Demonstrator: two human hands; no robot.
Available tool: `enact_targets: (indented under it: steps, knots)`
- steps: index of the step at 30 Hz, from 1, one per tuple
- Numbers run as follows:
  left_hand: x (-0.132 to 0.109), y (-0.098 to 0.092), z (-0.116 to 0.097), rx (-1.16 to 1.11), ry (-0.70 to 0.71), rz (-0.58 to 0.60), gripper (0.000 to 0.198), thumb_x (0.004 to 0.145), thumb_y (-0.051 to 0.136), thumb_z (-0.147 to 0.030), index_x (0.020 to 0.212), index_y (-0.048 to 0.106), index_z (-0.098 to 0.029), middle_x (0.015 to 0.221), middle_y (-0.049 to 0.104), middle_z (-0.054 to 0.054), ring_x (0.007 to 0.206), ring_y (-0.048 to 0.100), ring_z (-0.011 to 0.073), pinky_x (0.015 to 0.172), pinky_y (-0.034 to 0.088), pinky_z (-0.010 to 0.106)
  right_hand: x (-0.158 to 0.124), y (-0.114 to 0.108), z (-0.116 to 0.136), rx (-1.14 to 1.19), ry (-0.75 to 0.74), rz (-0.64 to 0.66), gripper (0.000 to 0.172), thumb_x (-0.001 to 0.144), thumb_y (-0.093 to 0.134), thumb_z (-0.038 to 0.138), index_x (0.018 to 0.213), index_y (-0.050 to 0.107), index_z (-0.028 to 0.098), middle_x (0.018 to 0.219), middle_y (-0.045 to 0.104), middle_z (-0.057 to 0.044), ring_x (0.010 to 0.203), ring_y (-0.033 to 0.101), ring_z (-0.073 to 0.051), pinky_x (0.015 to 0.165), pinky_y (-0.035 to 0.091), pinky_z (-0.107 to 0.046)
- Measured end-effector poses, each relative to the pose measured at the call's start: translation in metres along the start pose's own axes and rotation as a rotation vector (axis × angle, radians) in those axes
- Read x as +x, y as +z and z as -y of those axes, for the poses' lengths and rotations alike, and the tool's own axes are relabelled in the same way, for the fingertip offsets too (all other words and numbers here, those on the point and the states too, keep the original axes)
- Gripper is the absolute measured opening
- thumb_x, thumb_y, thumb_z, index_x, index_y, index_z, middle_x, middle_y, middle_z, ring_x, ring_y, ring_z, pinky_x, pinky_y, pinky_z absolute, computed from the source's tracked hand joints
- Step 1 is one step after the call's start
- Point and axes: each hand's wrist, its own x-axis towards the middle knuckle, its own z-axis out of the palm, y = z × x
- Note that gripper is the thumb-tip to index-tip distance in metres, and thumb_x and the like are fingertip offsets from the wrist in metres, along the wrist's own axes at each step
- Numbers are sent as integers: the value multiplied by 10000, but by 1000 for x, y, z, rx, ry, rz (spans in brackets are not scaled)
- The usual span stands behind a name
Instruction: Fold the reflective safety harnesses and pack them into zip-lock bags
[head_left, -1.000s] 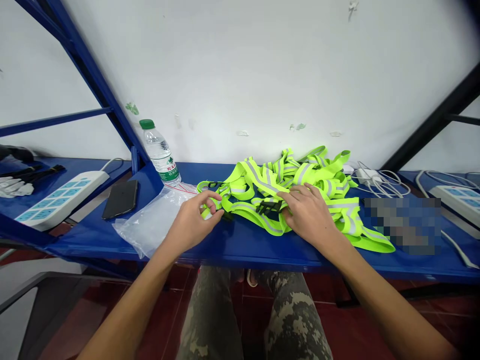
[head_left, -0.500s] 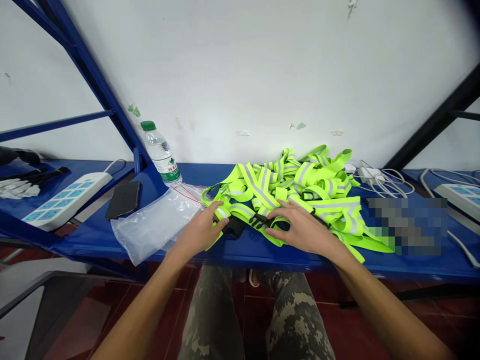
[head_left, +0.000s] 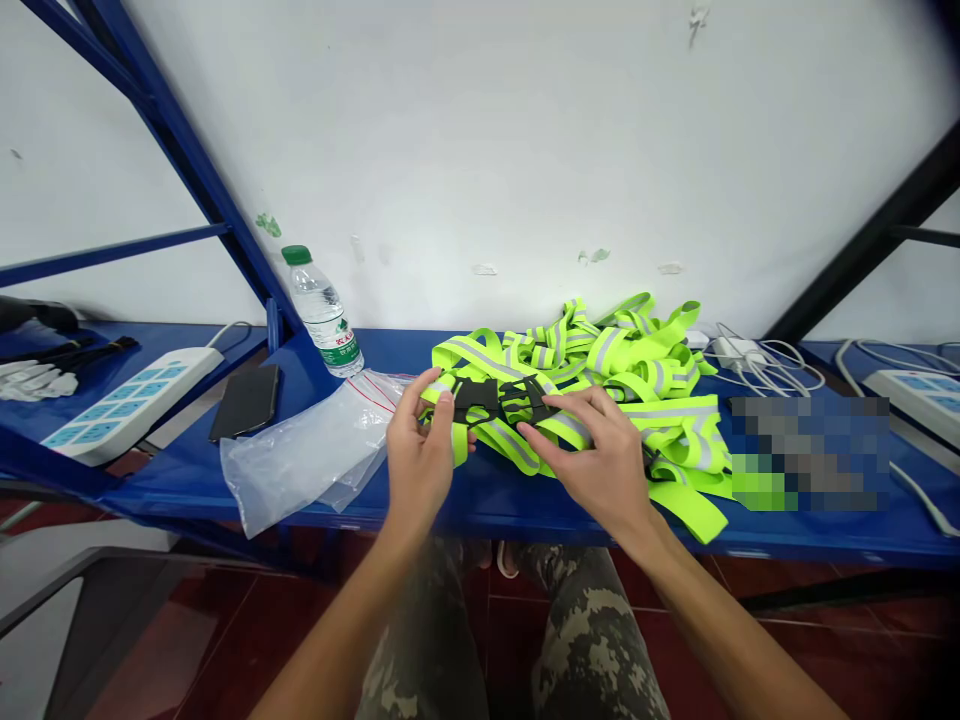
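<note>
Two black plastic buckle halves (head_left: 476,398) on hi-vis reflective vest straps (head_left: 679,425), held just above blue bench (head_left: 525,500); long axis L–R, ends facing, nearly touching. L grip (head_left: 424,450) pinched left half, thumb in front; R grip (head_left: 596,455) part-spread at right half, pinch unclear.

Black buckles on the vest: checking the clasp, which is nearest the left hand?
The leftmost one, against the left hand; the other buckle sits nearer the right hand.
</note>
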Motion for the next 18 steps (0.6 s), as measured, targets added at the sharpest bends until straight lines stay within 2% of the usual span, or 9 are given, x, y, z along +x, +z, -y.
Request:
enact_targets:
  steps: [6,10,18]
  knots:
    - [-6,8,10,54,-12,26,522,911,532,-503,1387,466,-300,1051,640,47,618,654,149,495,561,284,-8,5,0,-1,17,-74,195,856,686,330,1023,718,234,891,639,-85,848,651,-230,790,571,-396]
    - [-6,7,14,97,10,19,533,916,521,-504,1400,478,-285,1091,661,60,754,680,183,524,569,276,-9,6,-1,3,-8,-94,205,848,699,309,1019,722,198,893,638,-91,843,649,-223,780,572,-382]
    - [-5,11,19,-88,-33,-38,476,835,671,-409,1274,624,-230,948,679,42,769,641,155,636,520,241,-14,13,1,8,-35,-117,219,841,722,323,1020,726,197,872,639,-65,803,653,-194,748,575,-346]
